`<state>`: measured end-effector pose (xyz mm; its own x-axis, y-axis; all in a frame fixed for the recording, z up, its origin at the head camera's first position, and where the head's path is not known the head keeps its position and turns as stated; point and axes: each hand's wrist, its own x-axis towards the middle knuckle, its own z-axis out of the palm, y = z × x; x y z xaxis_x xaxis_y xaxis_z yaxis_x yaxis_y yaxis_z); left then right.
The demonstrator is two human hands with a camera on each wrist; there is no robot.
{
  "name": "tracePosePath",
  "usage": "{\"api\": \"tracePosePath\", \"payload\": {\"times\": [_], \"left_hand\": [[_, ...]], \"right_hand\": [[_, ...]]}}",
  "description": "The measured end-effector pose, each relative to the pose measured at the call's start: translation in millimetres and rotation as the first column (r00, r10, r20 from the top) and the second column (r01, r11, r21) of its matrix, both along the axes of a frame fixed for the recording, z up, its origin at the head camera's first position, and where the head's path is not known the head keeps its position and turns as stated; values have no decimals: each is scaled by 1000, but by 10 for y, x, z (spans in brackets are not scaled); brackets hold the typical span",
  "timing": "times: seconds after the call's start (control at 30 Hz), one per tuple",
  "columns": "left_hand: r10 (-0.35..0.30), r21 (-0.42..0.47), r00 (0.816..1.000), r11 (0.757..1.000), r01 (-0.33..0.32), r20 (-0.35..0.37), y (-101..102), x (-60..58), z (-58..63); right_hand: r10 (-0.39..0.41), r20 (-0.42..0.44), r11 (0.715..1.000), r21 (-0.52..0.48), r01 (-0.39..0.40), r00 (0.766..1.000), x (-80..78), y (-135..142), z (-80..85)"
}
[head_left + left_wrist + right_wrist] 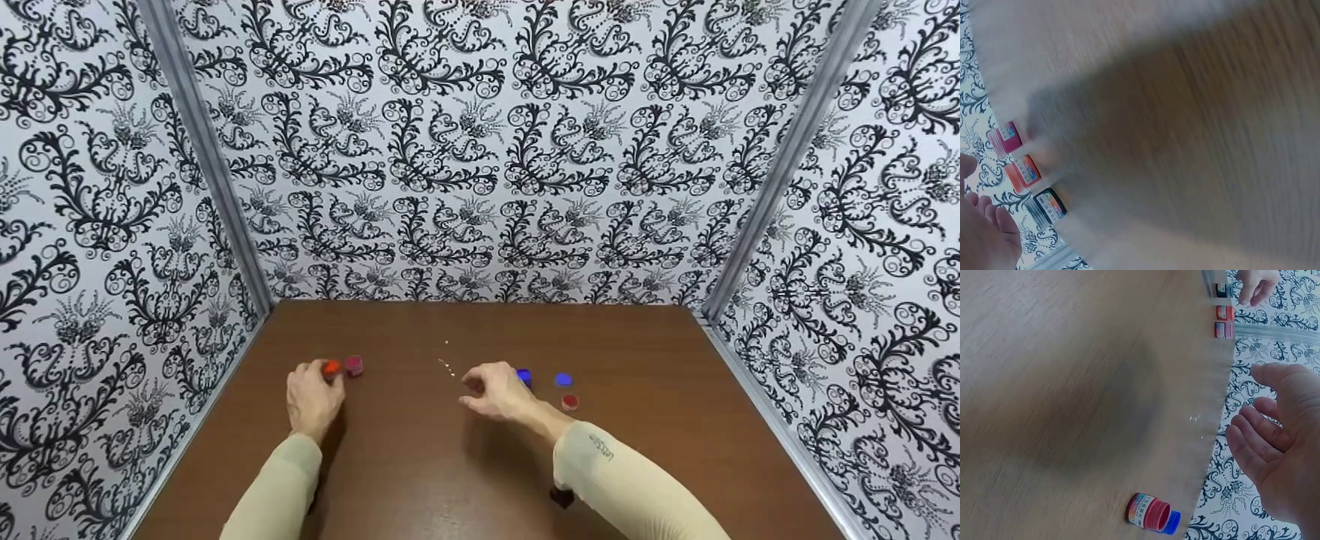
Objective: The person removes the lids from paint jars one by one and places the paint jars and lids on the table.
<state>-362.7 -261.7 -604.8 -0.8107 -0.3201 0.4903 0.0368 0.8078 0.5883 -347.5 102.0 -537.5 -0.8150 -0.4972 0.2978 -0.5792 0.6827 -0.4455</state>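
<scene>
Two forearms reach into view from the bottom edge, each covered by a snug, smooth, cream-coloured sleeve that ends at the wrist. The right sleeve [630,487] carries a small line of dark printed lettering near its cuff, too small to read. The left sleeve [277,491] is plain. The left hand [313,401] and right hand [499,394] are bare, with no gloves, rings or watch showing

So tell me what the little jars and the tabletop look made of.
The orange jar and pink jar: likely plastic, with solid bright colour and paper labels. The red-capped jar has a ridged, moulded-looking lid. The tabletop: brown wood or wood-look laminate, faint grain, slight sheen.
</scene>
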Motion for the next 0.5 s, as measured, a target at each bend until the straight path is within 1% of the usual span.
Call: {"api": "tracePosePath", "payload": {"times": [0.1, 0.17, 0.3, 0.4, 0.5], "left_hand": [[29, 39, 1000, 999, -29, -9, -19, 9, 1], [58, 79, 998, 995, -58, 8, -30, 23, 1], [94, 173, 992, 979, -108, 88, -57, 54, -7], [92, 224, 983, 966, -126, 157, -86, 61, -20], [86, 250, 970, 958, -143, 228, -123, 60, -42]], "right_hand": [[-2, 21, 1000, -7, 2, 1000, 11, -28, 10], [0, 29, 1000, -11, 1, 1000, 14, -45, 14], [-3, 30, 1000, -8, 3, 1000, 9, -70, 11], [-7, 26, 1000, 2, 7, 1000, 3, -89, -1], [-10, 30, 1000, 10, 10, 1000, 3, -110, -10]]}}
